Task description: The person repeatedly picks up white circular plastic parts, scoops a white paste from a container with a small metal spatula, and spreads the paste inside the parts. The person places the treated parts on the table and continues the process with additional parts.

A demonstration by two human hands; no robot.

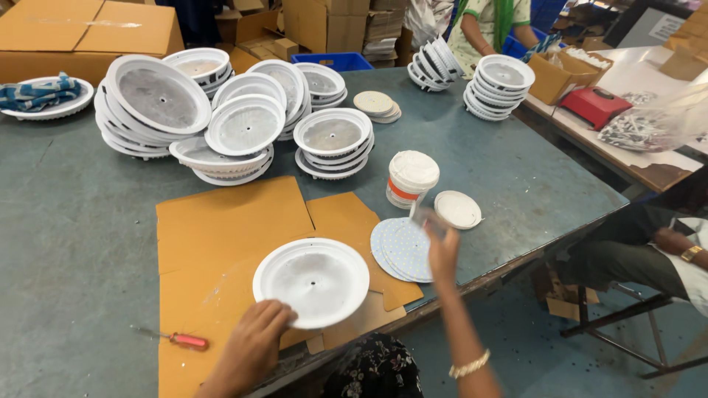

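Here the left hand (pixel 254 343) rests its fingers, loosely together, on the rim of the white round housing (pixel 311 281) lying on cardboard (pixel 221 236), while, right of that housing, the right hand (pixel 442 247) pinches a small blurred piece above the dotted discs (pixel 402 250).

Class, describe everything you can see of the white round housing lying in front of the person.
The white round housing is a shallow dish, seemingly plastic, with a broad raised rim, a dull grey inner face and a small hole at its centre. It lies open side up on brown cardboard sheets near the table's front edge. The left hand rests its fingers on the lower left rim; nothing else touches it.
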